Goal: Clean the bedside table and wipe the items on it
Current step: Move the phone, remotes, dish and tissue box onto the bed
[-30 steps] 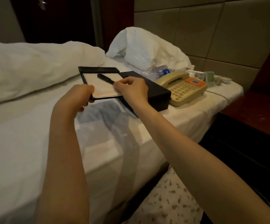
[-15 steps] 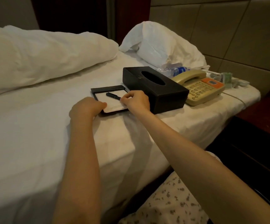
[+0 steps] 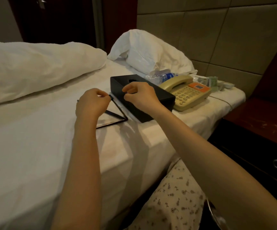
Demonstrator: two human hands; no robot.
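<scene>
lying in black tray [image 3: 125, 119], pen [image 3: 114, 114], tissue box [image 3: 166, 99] beside

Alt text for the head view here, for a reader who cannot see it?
A person's left hand is over a black notepad tray on a white bed, while the right hand hovers, fingers loosely curled, above a black tissue box. A beige telephone sits beside the box.

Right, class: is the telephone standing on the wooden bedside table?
No, the telephone sits on the white bed beside the black tissue box, not on the bedside table.
</scene>
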